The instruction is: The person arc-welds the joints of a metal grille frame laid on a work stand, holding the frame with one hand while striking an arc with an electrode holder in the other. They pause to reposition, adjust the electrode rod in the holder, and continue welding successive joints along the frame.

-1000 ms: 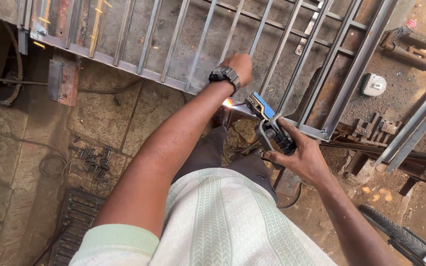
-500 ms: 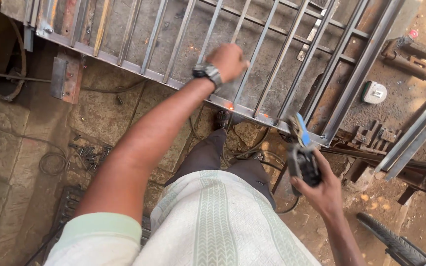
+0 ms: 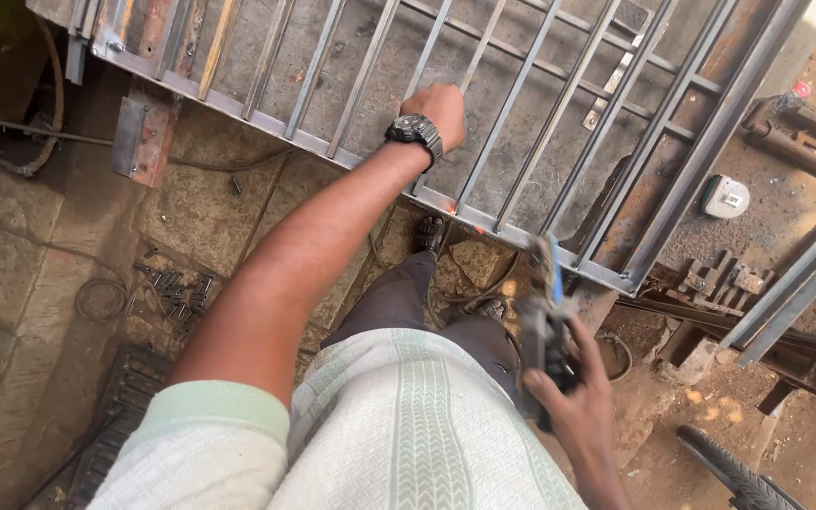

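Steel grille (image 3: 559, 123) edge under left hand (image 3: 438, 106); right hand (image 3: 573, 397) apart.

Outdoor workshop ground. Floor (image 3: 40, 283) of rough stone slabs, stained and dusty, with gritty earth at right. Dark metal drain grate (image 3: 125, 416) set in floor at lower left. Small heap of short metal offcuts (image 3: 174, 288) on the slabs. Coiled wire (image 3: 96, 300) just beside it. Loose steel bars (image 3: 786, 302) stacked at right. Tyre (image 3: 739, 477) at lower right corner. Strong sunlight upper right, shade at left.
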